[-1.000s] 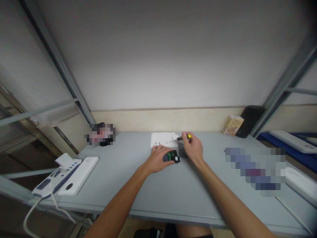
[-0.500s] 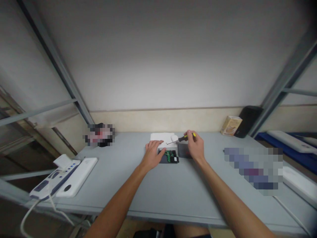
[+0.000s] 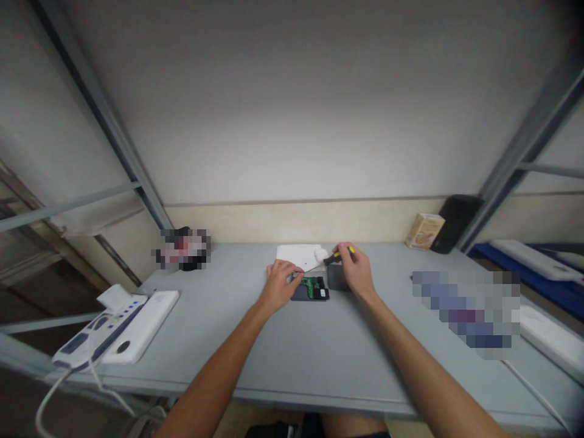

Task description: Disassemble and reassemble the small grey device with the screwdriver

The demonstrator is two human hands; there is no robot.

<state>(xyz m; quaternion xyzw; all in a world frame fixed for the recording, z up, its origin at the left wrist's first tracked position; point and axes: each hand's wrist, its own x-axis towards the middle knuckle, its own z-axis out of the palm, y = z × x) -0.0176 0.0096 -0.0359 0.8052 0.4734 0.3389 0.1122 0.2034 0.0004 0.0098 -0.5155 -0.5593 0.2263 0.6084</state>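
While your right hand (image 3: 356, 272) closes around the black-and-yellow handle of a screwdriver (image 3: 334, 258), its thin shaft points left, with the tip at the thumb and forefinger of your left hand (image 3: 280, 286). That left hand is partly open and palm down, fingers bent, and you cannot tell from this view whether its fingertips pinch anything. Just beside its thumb, a dark device (image 3: 301, 295) with a green circuit board (image 3: 314, 285) lies on the table (image 3: 292, 347), board side up. One dark grey block (image 3: 336, 278) sits to the right of the device, partly hidden by your right hand. Behind your left hand you have one white sheet of paper (image 3: 294, 252), with one small white object (image 3: 320, 253) at its right edge. Count one power strip (image 3: 98, 336) and one white slab (image 3: 143, 328) side by side at the left, and one yellowish box (image 3: 425, 232) in front of one black case (image 3: 462, 224) at the back right. A pale label (image 3: 322, 293) on the device and the print on the box are too small to read.
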